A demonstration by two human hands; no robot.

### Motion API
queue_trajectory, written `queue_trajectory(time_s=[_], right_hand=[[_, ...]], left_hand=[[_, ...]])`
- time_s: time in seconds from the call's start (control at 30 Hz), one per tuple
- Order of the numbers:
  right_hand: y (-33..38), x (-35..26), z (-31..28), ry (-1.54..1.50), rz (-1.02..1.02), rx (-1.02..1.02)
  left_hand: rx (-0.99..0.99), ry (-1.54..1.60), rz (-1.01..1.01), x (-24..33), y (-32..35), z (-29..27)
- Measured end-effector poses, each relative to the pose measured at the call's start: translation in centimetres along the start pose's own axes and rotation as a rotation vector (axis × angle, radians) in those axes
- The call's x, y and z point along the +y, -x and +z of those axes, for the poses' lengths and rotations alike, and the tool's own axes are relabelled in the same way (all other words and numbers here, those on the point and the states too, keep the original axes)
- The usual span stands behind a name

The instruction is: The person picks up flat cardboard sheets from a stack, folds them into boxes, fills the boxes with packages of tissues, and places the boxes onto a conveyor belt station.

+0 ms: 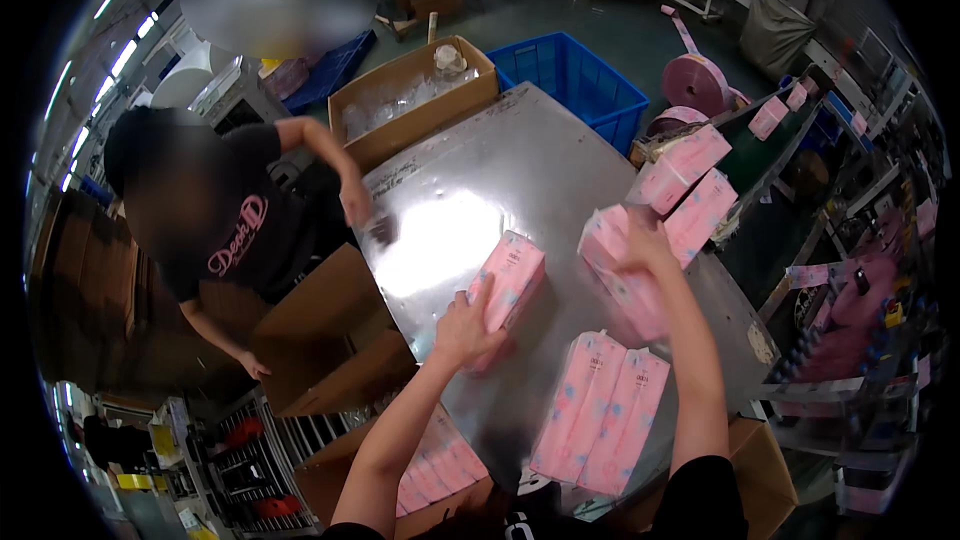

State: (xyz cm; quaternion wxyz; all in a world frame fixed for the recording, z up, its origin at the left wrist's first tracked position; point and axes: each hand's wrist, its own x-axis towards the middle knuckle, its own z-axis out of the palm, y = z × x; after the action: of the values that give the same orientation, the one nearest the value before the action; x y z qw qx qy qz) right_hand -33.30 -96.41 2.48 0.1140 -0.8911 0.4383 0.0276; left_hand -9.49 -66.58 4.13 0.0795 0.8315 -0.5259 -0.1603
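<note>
My left hand [468,330] closes on the near end of a pink tissue pack [512,265], which rests on the metal table [580,145]. Further right, my right hand [648,244] grips another pink pack [612,240], slightly smeared by motion; its fingers are partly hidden. Just beyond that hand, more packs [690,155] are stacked by the end of a conveyor. Close to my body, two packs [600,410] lie side by side on the table. Below my left forearm, several packs [440,470] sit in rows inside a cardboard box.
A co-worker [240,210] at the left holds an open carton [335,330] against the table's edge. Past the far edge stand a cardboard box of clear plastic [410,100] and a blue crate [570,80]. A green conveyor [775,145] carries packs at the right, near pink film rolls [695,85].
</note>
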Motion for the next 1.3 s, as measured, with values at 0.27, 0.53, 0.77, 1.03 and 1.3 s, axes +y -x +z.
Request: queue_trajectory(time_s=[0.27, 0.53, 0.77, 1.03, 1.3], right_hand=[[9.6, 6.4, -3.5, -0.085, -0.002, -0.164], [15.9, 10.8, -1.3, -0.114, 0.495, 0.152], [35.4, 4.3, 5.1, -0.298, 0.816, 0.141], [40.8, 8.8, 6.6, -1.767, 0.871, -0.246], [40.4, 10.0, 9.4, -1.848, 0.949, -0.401]], left_hand=[[0.087, 0.045, -0.070, -1.3, 7.8, 1.9], [0.068, 0.042, -0.064, 0.2, 9.8, 1.7], [0.016, 0.126, -0.032, 1.4, 15.0, 3.4], [-0.561, 0.871, -0.190, -3.5, 13.9, 7.3], [-1.078, 1.040, -0.264, -7.5, 16.8, 4.5]])
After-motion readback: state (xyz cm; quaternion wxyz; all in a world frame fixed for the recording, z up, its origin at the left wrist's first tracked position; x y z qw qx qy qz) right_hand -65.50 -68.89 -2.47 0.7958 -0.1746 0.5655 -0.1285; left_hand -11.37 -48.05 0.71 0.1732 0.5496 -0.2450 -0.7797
